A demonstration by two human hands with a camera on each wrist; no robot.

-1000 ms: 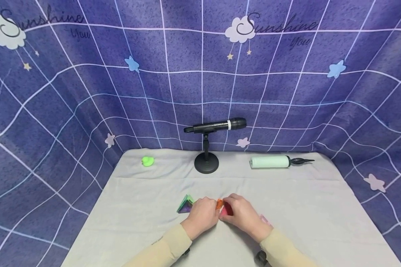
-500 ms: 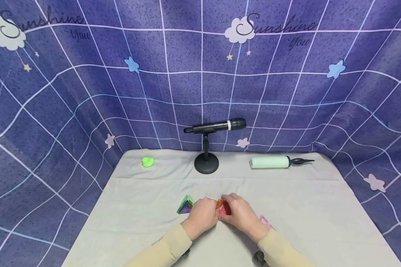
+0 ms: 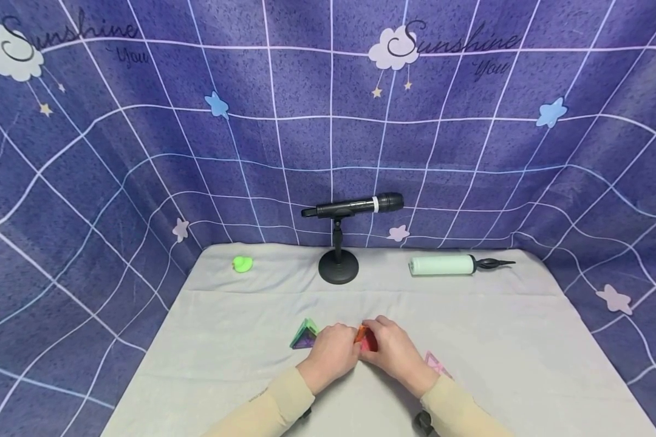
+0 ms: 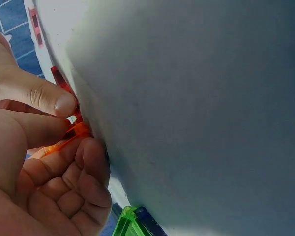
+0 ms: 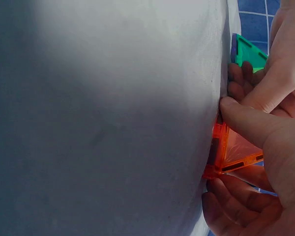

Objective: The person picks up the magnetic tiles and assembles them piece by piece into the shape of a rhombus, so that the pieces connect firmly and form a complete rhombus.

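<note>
Head view, left hand (image 3: 332, 352): curled with knuckles up, at the left side of a translucent orange tile (image 3: 360, 332).
Head view, right hand (image 3: 396, 349): arched over a red tile (image 3: 369, 343), clamped on it with thumb nearer and fingers farther.
Head view, both tiles: met between the two hands, low over the white cloth (image 3: 497, 340).
Head view, green-and-purple tile group (image 3: 305, 335): stood propped up just left of the left hand.
Head view, pink tile (image 3: 436, 364): lay beside the right wrist.
Head view, far edge: held a green toy duck (image 3: 243, 264), a black microphone (image 3: 352, 206) on a stand (image 3: 338, 267) and a pale green hand pump (image 3: 441, 264).
Left wrist view, left thumb (image 4: 39, 128): pinched the orange tile against folded fingers (image 4: 93, 162).
Left wrist view, right thumb (image 4: 64, 104): rested on the red tile, just beside the left thumb.
Right wrist view, right hand: spanned the joined tiles, thumb at one end, fingertips at the other.
Right wrist view, left fingers: curled near the green tile face; contact impossible to tell.
</note>
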